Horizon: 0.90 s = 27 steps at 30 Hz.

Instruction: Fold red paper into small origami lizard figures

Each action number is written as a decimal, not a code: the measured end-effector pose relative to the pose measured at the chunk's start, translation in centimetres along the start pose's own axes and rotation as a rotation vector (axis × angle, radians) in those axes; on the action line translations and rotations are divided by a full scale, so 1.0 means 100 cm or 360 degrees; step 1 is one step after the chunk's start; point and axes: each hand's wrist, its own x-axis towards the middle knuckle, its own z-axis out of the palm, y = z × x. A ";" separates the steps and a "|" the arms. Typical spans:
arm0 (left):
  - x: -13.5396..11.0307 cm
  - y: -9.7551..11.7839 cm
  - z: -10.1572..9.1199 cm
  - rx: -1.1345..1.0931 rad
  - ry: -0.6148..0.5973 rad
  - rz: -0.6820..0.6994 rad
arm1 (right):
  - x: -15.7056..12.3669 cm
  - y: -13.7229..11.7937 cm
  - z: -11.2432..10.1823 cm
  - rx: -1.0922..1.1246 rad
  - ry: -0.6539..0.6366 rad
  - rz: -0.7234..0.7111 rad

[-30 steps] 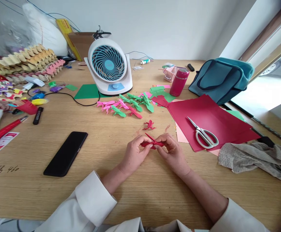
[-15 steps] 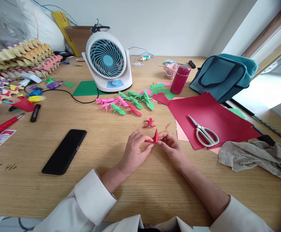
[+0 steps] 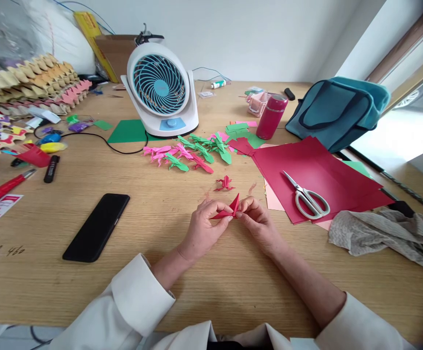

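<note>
A small piece of folded red paper (image 3: 235,204) is held between the 2 hands, low over the middle of the table (image 3: 153,199); whether its lower edge touches the wood cannot be told. Its left end is pinched between the thumb and fingers of the left hand (image 3: 203,226), and its right end is pinched in the same way by the right hand (image 3: 259,224), with the fingertips of the 2 hands almost meeting. Between them a pointed flap is left standing up. A fold seems to be in hand here, and it would be done best if the base were gripped firmly by the left fingers while the flap is guided by the right. The edges should be lined up before any crease is pressed, since a crooked line in so small a piece would be hard to undo. The crease is best run from the base towards the tip, with light pressure so that the point is not bent. Just beyond the fingers, a small red paper figure (image 3: 226,183) is set on the wood, where it could be knocked by a careless reach.
</note>
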 end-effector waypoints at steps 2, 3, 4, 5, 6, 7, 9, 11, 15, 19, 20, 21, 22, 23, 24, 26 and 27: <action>0.000 -0.001 0.000 -0.0006 0.0003 -0.0032 | -0.001 0.001 -0.001 -0.0028 -0.0014 0.0048; 0.000 -0.001 0.000 -0.0023 0.0005 -0.0031 | -0.001 0.001 -0.001 -0.0036 -0.0015 0.0066; 0.000 -0.001 0.000 -0.0046 0.0010 -0.0013 | -0.001 0.001 -0.002 -0.0042 -0.0010 0.0074; 0.000 0.000 0.000 -0.0068 0.0021 0.0019 | -0.001 0.001 -0.002 -0.0046 -0.0001 0.0076; 0.000 0.000 0.000 -0.0087 0.0034 0.0058 | -0.001 0.000 -0.001 -0.0050 0.0007 0.0074; 0.000 0.000 0.000 -0.0101 0.0044 0.0094 | -0.001 0.000 -0.001 -0.0054 0.0016 0.0070; 0.001 0.000 0.001 -0.0112 0.0064 0.0123 | -0.001 -0.001 0.000 -0.0069 0.0032 0.0064; 0.000 0.000 0.001 -0.0119 0.0075 0.0091 | 0.000 -0.002 0.001 -0.0097 0.0058 0.0063; -0.001 -0.003 0.002 -0.0121 0.0072 0.0034 | 0.000 -0.003 0.003 -0.0130 0.0087 0.0057; -0.002 -0.004 0.003 -0.0091 0.0081 0.0036 | 0.000 -0.001 0.003 -0.0098 0.0049 0.0051; -0.002 -0.004 0.003 -0.0085 0.0083 0.0033 | 0.000 -0.001 0.003 -0.0084 0.0044 0.0049; -0.003 -0.005 0.003 -0.0082 0.0082 0.0027 | 0.000 0.000 0.003 -0.0069 0.0042 0.0047; -0.003 -0.005 0.003 -0.0083 0.0077 0.0019 | 0.000 0.001 0.003 -0.0054 0.0044 0.0043; -0.003 -0.005 0.003 -0.0088 0.0070 0.0009 | 0.000 0.001 0.003 -0.0040 0.0047 0.0041; -0.003 -0.005 0.003 -0.0098 0.0062 0.0002 | 0.000 0.002 0.003 -0.0028 0.0052 0.0039; -0.003 -0.007 0.003 -0.0128 0.0047 0.0010 | 0.000 0.002 0.004 -0.0022 0.0073 0.0029; -0.003 -0.008 0.003 -0.0139 0.0044 0.0030 | 0.000 0.002 0.004 -0.0033 0.0086 0.0028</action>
